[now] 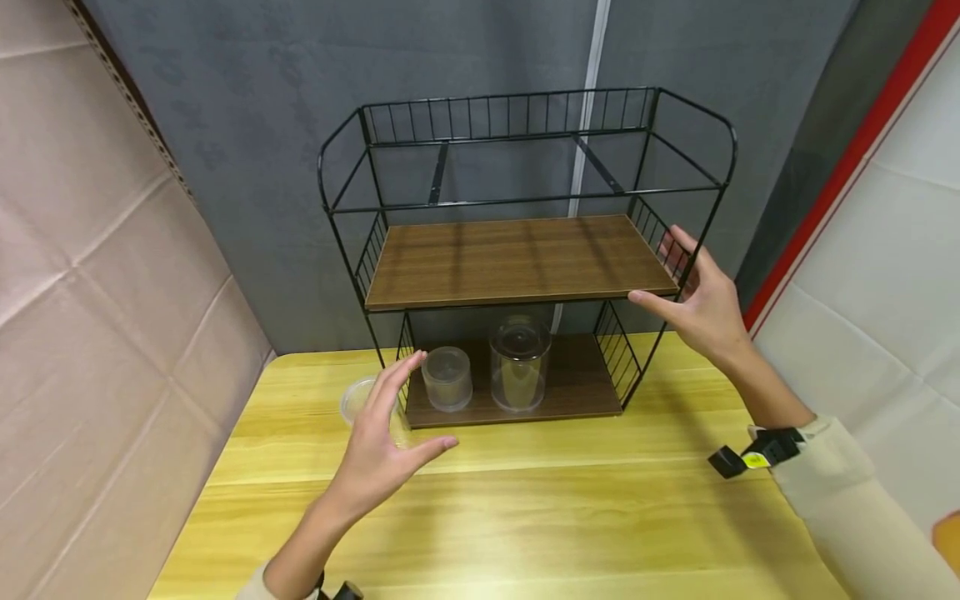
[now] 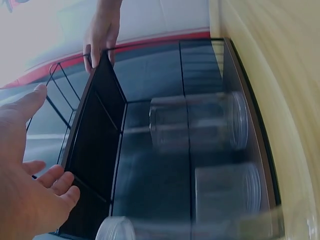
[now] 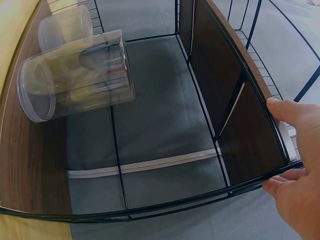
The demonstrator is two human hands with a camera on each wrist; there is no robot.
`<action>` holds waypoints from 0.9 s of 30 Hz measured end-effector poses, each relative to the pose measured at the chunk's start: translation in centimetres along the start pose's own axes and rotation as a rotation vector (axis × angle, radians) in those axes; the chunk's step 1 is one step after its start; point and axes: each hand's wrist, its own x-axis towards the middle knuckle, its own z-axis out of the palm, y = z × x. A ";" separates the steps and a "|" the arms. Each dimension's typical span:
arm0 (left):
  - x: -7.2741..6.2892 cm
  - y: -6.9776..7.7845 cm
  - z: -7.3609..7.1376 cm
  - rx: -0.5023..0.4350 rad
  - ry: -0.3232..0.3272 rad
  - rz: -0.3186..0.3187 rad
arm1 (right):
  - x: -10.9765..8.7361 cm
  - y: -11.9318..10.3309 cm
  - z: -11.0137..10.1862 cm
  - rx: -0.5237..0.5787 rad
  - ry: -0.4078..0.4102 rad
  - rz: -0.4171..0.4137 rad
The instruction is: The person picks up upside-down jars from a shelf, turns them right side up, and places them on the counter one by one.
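Observation:
A black wire rack [image 1: 525,200] with brown wooden boards stands on the table. My right hand [image 1: 701,304] holds its right side at the middle board [image 1: 517,258], thumb at the front edge and fingers by the side wires. In the right wrist view, the right hand [image 3: 297,165] pinches that board's corner. My left hand [image 1: 378,458] hovers in front of the lower left side, thumb and fingers spread, holding nothing. On the bottom board stand a short clear jar [image 1: 447,379] and a taller clear jar [image 1: 520,367]. Another clear container [image 1: 356,400] is partly hidden behind the left hand.
The bottom board [image 1: 577,400] lies low on the yellow wood-grain table [image 1: 540,508]. Behind the rack hangs a grey cloth wall [image 1: 480,50]. A pale panel [image 1: 112,275] rises at left, a white one with a red edge [image 1: 862,167] at right. The rack's top is bare wire frame.

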 end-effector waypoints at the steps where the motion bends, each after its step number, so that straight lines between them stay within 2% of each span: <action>1: 0.1 0.1 0.3 -0.011 -0.009 -0.007 | 0.0 0.0 0.0 0.000 0.001 -0.002; 9: 1.3 -0.2 3.0 -0.056 -0.055 -0.083 | 0.0 0.1 0.1 0.008 0.002 -0.009; 20: 3.5 -1.4 6.2 -0.067 -0.001 -0.179 | 0.1 0.2 0.4 0.008 0.001 -0.027; 27: 5.1 -2.8 8.0 -0.085 0.018 -0.187 | 0.0 0.2 0.3 0.030 0.009 -0.038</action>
